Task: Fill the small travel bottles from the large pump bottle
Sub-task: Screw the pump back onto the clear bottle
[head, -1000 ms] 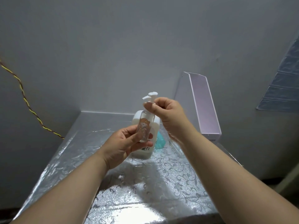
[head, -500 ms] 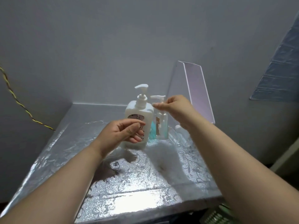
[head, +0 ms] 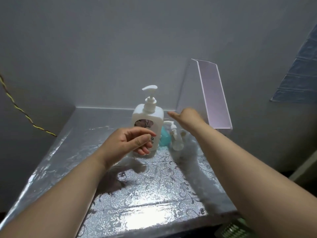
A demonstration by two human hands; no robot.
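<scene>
Two bare forearms reach out over a silver table (head: 154,194) with a floral pattern. The left hand (head: 130,143) hovers just in front of the pump bottle (head: 147,124), fingers loosely curled and holding nothing. The bottle stands upright near the back of the table. Just to its right sit a teal thing (head: 165,138) and a small travel bottle (head: 176,140) with a white pump top, blurred. Above them is the right hand (head: 186,116), one finger pointing left; whether it is released or clenched cannot be told. Behind it a clear stand (head: 213,95) leans at the wall, and a twisted wire (head: 18,107) hangs at far left.
</scene>
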